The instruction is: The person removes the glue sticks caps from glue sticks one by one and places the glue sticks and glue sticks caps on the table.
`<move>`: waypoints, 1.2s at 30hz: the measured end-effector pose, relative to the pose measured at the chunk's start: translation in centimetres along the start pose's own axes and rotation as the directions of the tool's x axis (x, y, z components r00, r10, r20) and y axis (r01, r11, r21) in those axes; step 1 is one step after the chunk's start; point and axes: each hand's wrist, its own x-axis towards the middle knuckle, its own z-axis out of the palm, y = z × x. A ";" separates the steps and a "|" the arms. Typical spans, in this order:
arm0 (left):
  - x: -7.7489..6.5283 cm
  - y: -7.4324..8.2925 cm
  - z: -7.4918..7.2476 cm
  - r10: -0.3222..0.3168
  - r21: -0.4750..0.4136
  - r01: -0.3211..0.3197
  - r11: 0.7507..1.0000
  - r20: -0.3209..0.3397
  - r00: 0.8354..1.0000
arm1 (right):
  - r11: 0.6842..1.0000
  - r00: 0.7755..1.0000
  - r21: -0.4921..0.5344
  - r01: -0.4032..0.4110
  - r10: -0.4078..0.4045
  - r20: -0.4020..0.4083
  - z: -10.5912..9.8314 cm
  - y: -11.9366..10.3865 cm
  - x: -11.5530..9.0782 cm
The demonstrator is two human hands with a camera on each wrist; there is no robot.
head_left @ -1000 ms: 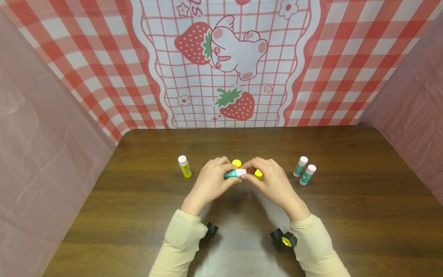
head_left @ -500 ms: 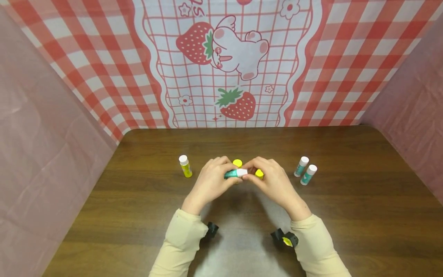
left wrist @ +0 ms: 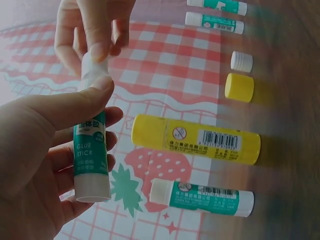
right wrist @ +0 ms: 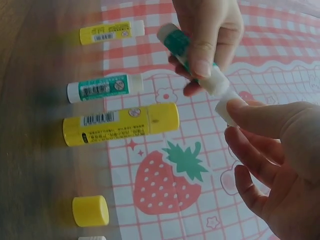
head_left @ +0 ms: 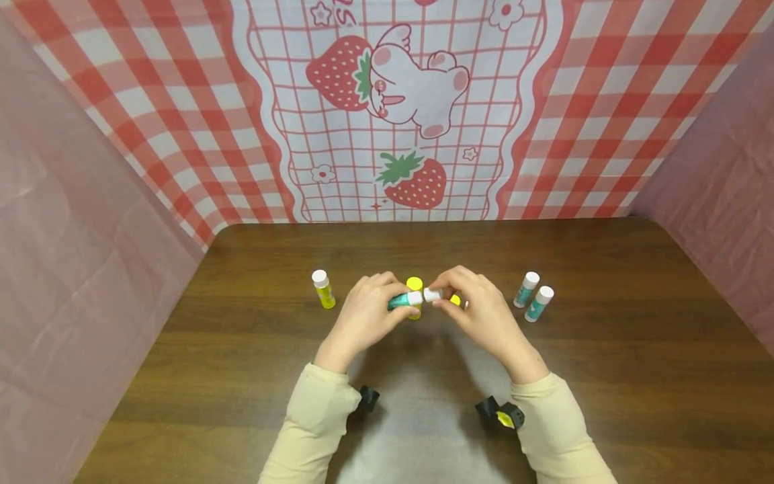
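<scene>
My left hand (head_left: 369, 316) holds a green-and-white glue stick (left wrist: 90, 145), its white end pointing right in the head view. Thumb and fingers of my right hand (head_left: 484, 316) pinch a white cap (head_left: 433, 295). In the head view a small gap parts the cap from the stick's end. Just behind the hands stands a large yellow glue stick (head_left: 414, 285). Beside it, in the left wrist view, is another green glue stick (left wrist: 205, 198), which the left hand hides in the head view. A loose yellow cap (head_left: 455, 300) and a loose white cap (left wrist: 242, 61) sit behind the right hand.
A yellow glue stick with a white top (head_left: 323, 290) stands to the left on the wooden table (head_left: 242, 390). Two green glue sticks (head_left: 526, 290) stand to the right. A strawberry-patterned cloth (head_left: 484, 181) hangs at the table's far edge.
The white cap has come off the glue stick: my right hand has drawn it slightly right, and a gap now shows. My left hand still holds the stick.
</scene>
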 end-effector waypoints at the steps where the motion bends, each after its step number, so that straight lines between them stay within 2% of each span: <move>1: 0.0 -0.1 0.0 -0.006 0.003 0.006 1.000 -0.003 1.000 | 1.000 1.000 0.000 0.003 -0.003 -0.006 0.0 0.1 0.0; 7: 0.0 -0.2 0.0 -0.023 -0.034 0.022 0.999 -0.025 0.999 | 1.000 1.000 0.000 0.009 -0.009 0.006 -0.2 0.3 0.0; 16: 0.0 -0.4 0.0 -0.040 -0.059 0.035 0.998 -0.081 0.996 | 0.999 0.999 0.006 -0.037 0.037 0.021 -0.6 0.3 -0.1; 24: 0.0 -0.7 0.0 -0.119 -0.069 0.112 0.991 -0.097 0.988 | 0.997 0.994 0.004 -0.082 0.081 0.069 -0.7 0.3 -0.1; 28: 0.0 -0.9 0.0 -0.186 -0.086 0.176 0.981 -0.123 0.975 | 0.995 0.991 -0.004 -0.099 0.099 0.089 -0.8 0.5 -0.1; 33: 0.0 -1.2 0.1 -0.276 -0.137 0.255 0.957 -0.165 0.947 | 0.991 0.987 -0.009 -0.133 0.134 0.090 -1.0 0.8 -0.1; 36: -0.1 -1.5 0.3 -0.315 -0.143 0.293 0.945 -0.166 0.935 | 0.987 0.982 -0.031 -0.158 0.161 0.102 -1.0 1.1 -0.1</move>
